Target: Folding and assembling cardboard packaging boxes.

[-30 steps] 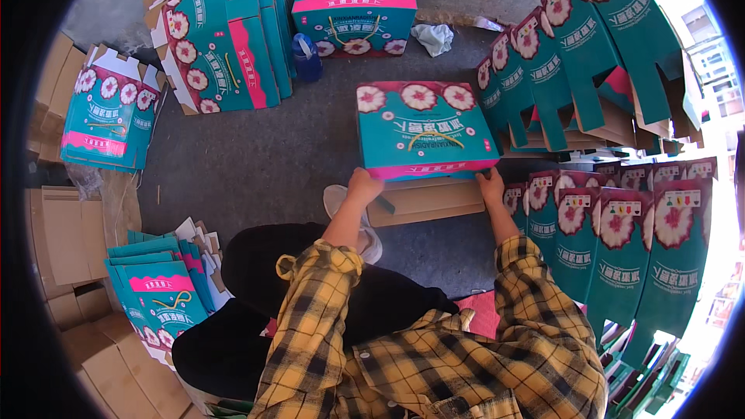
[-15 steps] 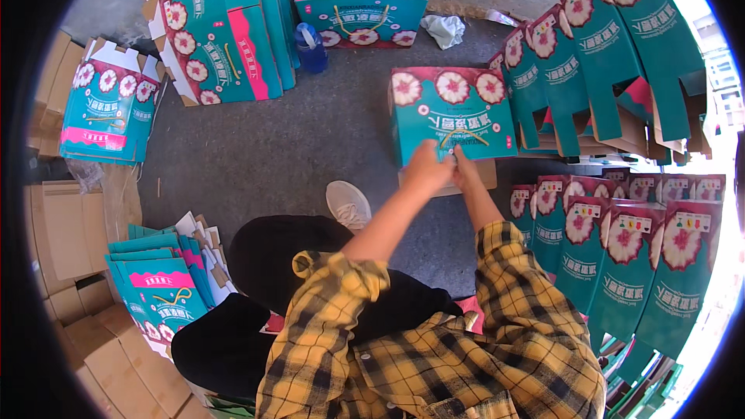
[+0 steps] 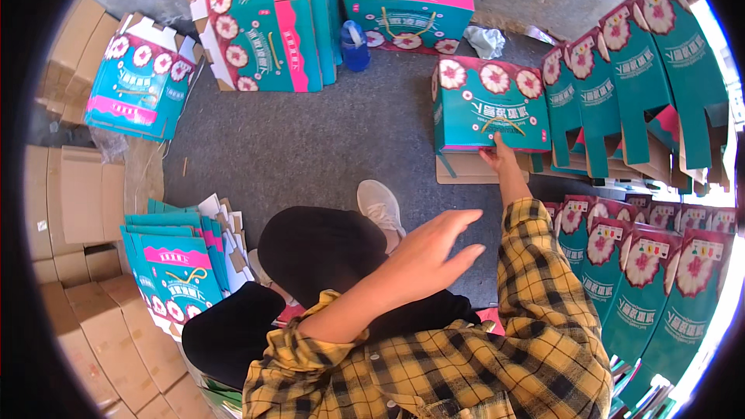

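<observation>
While the left hand (image 3: pixel 431 254) hung open, empty, the right hand (image 3: pixel 503 158) touched the near edge of the teal box (image 3: pixel 490 101), just beside the standing cartons (image 3: pixel 630 93); whether it gripped could not be told.

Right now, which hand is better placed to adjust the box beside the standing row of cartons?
Probably the right hand: it is at the near edge of the box, close to the yellow cord. The left hand is open and apart from this box.
</observation>
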Motion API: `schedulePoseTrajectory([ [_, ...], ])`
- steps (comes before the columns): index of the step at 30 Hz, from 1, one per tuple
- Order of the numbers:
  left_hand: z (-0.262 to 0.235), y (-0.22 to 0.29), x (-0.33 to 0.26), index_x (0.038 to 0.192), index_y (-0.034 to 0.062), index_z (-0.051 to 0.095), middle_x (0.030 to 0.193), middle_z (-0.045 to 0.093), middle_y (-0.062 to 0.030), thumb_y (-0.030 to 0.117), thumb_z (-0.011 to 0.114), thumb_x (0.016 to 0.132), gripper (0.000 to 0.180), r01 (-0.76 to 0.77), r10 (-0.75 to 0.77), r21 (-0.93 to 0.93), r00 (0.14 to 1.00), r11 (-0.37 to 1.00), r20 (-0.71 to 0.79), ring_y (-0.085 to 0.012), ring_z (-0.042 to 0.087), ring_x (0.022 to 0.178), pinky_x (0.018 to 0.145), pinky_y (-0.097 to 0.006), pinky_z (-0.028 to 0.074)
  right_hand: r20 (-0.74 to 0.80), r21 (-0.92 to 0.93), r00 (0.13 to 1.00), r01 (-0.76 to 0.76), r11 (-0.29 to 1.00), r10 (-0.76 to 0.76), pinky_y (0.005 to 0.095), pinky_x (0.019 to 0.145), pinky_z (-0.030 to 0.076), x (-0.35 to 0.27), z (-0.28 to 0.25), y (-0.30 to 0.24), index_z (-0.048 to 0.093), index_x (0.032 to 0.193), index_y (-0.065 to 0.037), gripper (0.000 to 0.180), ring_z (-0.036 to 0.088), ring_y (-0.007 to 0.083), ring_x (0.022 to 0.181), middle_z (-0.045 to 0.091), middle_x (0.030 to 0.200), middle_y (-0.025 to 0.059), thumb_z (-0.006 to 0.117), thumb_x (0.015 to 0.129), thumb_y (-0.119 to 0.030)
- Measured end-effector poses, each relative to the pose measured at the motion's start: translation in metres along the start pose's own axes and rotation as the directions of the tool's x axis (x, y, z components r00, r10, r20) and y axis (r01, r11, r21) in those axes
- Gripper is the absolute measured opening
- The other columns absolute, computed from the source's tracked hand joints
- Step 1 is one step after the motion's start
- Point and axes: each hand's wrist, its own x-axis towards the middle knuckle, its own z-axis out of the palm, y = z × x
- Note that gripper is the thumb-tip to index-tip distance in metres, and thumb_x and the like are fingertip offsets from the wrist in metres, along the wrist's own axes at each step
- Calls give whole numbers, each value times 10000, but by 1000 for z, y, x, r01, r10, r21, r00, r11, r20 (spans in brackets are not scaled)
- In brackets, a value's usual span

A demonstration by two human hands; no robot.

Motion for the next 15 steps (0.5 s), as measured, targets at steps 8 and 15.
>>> schedulePoseTrajectory([
  [8, -79, 32, -161, 1280, -9, 489, 1205, 571, -133, 57, 674, 808, 512, 30, -60, -194, 987, 981, -151, -188, 585, 1065, 869, -330, 473, 177, 63, 984, 20, 998, -31, 443, 962, 469, -40, -42, 86, 226, 1427, -73, 668, 484, 378, 1189, 427, 1294, 275, 515, 929, -412],
  [15, -127, -9, -310, 1203, -20, 519, 1075, 627, -106, 44, 556, 897, 315, 96, 9, 27, 183, 995, -983, -185, 616, 978, 855, -296, 471, 390, -693, 847, 12, 721, 361, 283, 652, 525, -159, -23, 158, 617, 984, -52, 256, 637, 192, 770, 650, 882, 83, 530, 921, -285],
])
